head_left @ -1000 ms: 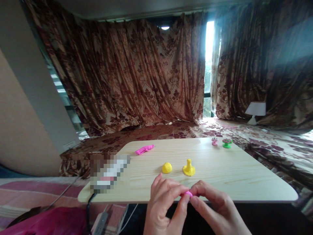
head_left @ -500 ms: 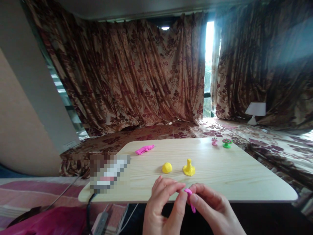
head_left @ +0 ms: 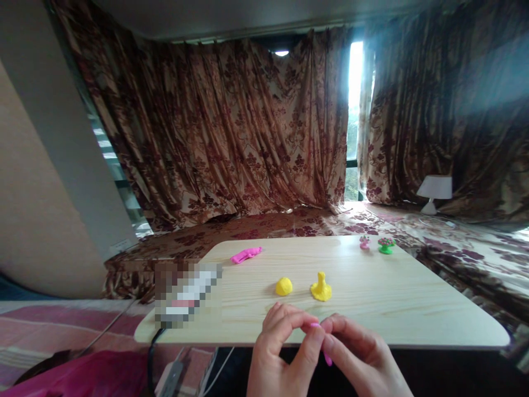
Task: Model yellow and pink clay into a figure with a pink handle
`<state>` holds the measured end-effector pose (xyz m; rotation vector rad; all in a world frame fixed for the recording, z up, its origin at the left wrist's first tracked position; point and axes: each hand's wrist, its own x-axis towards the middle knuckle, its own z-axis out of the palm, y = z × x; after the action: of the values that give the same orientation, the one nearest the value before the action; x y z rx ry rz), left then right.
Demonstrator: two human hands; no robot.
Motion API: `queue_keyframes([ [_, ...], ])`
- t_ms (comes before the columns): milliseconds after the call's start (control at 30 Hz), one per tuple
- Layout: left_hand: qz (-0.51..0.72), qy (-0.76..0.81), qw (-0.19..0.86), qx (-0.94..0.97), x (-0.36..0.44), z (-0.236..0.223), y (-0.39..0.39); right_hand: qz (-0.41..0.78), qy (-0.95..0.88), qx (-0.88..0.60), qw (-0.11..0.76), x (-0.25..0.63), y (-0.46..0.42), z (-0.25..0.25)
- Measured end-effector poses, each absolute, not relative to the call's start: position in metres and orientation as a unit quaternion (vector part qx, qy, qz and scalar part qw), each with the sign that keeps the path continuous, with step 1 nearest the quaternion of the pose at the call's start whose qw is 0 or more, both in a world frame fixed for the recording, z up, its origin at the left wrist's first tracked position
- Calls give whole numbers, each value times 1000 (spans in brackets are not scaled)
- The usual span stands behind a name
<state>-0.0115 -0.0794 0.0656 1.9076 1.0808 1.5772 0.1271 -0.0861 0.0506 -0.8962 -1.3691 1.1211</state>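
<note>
My left hand [head_left: 283, 353] and my right hand [head_left: 363, 358] meet at the near edge of a light wooden table [head_left: 413, 309]. Their fingertips pinch a small strip of pink clay [head_left: 326, 357] between them; most of the strip is hidden by the fingers. Just beyond the hands lie a yellow clay ball [head_left: 284, 286] and a yellow clay cone with a flared base [head_left: 321, 287].
A pink clay piece [head_left: 246, 254] lies at the table's far left. A small pink clay figure [head_left: 364, 242] and a green one [head_left: 386, 245] stand at the far right. A blurred-out object [head_left: 185, 292] sits on the left edge. A white lamp [head_left: 433, 192] stands beyond, before patterned curtains.
The pink clay went from a small lump to a longer strip hanging between my fingertips. Both hands sank slightly toward the bottom of the view.
</note>
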Motion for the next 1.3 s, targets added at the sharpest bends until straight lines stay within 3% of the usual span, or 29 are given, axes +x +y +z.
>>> queue_keyframes([
  [267, 513, 421, 238, 709, -15, 67, -77, 172, -706, -349, 591, 132, -82, 45],
  [400, 500, 437, 284, 691, -15, 67, -76, 101, -745, -332, 570, 135, -78, 43],
  [667, 510, 453, 358, 637, -16, 57, -74, 49, -781, -326, 530, 139, -76, 42],
  [1033, 452, 335, 647, 514, -17, 23, -52, 77, -781, -328, 526, 137, -77, 44],
  [1300, 499, 355, 654, 444, -24, 20, -51, 20, -777, -508, 371, 180, -48, 36],
])
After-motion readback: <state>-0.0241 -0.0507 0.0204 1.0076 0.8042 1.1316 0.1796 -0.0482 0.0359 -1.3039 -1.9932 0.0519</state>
